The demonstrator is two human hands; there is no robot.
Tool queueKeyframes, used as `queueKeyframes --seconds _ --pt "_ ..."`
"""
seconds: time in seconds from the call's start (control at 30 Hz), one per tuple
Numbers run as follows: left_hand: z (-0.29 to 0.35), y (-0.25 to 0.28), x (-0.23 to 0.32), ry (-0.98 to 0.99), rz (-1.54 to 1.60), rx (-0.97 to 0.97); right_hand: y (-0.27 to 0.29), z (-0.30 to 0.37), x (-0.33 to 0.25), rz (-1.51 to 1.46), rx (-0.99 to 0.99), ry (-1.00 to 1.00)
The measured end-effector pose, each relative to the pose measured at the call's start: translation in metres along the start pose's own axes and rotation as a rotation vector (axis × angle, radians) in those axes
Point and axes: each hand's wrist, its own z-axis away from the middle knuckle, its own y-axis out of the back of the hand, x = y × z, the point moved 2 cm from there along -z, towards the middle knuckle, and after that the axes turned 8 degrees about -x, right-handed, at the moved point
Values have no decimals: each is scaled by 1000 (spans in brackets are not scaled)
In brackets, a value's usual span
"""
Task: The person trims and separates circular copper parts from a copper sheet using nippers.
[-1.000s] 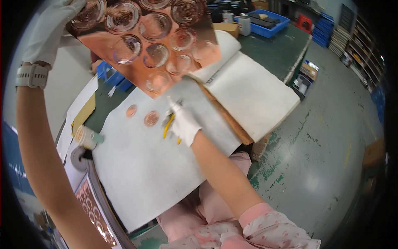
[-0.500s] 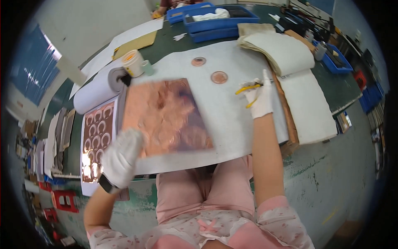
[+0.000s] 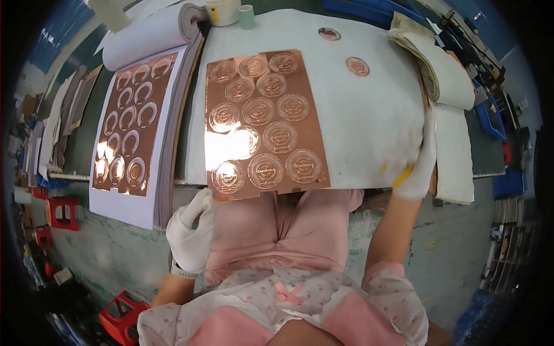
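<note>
A copper-coloured sheet (image 3: 239,164) with rows of embossed round medallions lies on the white covering (image 3: 369,138), its near edge reaching the table's front. My left hand (image 3: 193,230), in a white glove, is closed at the sheet's near left corner, with thumb and fingertips pinching there. My right hand (image 3: 418,164), also gloved, is closed round a yellow-handled tool (image 3: 403,175) at the right of the covering. Motion smears its fingers, and most of the tool is hidden. Two loose round medallions, one darker (image 3: 329,34) and one copper (image 3: 358,66), lie beyond the sheet.
At left, another copper sheet with arched cut-outs (image 3: 130,115) rests on a thick paper stack, its top pages rolled back (image 3: 150,34). Folded cloth-like sheets (image 3: 450,78) lie at right. A white tub (image 3: 224,11) and green cup (image 3: 247,17) stand far back. Red stools (image 3: 124,317) are at lower left.
The copper sheet, blurred before, now lies still with its medallions plain. My left hand has come to its near corner. My right hand has moved right and nearer with the yellow-handled tool.
</note>
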Motion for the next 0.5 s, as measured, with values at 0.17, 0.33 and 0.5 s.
queueKeyframes --seconds 0.17,0.33,0.5 --pt "14 -10 -31 641 868 76 9 81 71 744 -72 -312" --pt "4 -19 -44 673 921 -62 8 93 95 806 135 -393" --pt "6 -23 -63 453 920 -322 -7 94 94 760 184 -365"
